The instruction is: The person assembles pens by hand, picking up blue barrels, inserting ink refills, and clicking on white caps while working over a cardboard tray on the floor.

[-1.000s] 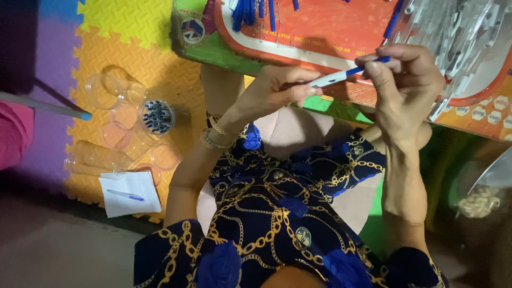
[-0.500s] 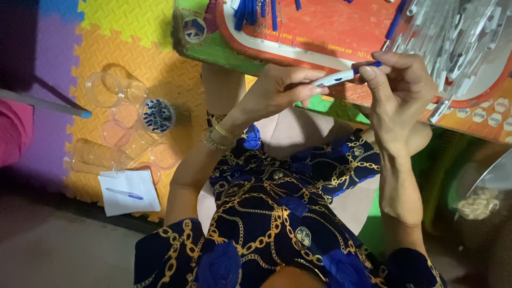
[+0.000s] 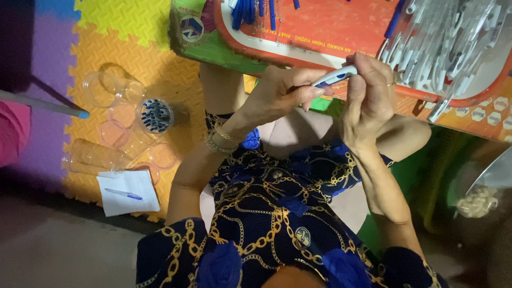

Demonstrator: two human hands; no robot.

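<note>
Pen [image 3: 335, 78] bridges both hands — left hand [image 3: 277, 98] and right hand [image 3: 368, 101] pinch it.

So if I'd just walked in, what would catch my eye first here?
Probably the two hands at the centre: the left hand and right hand pinch a white and blue pen between them. Just beyond is an orange tray heaped with white pen barrels on its right, and bright foam floor mats lie to the left.

Left of the hands' grip, the foam mat floor [image 3: 133, 32] carries clear plastic cups [image 3: 106, 88], a cup of blue caps [image 3: 154, 116] and a paper with a pen [image 3: 127, 192]; above it, a red tray [image 3: 330, 32] holds pen parts.
</note>
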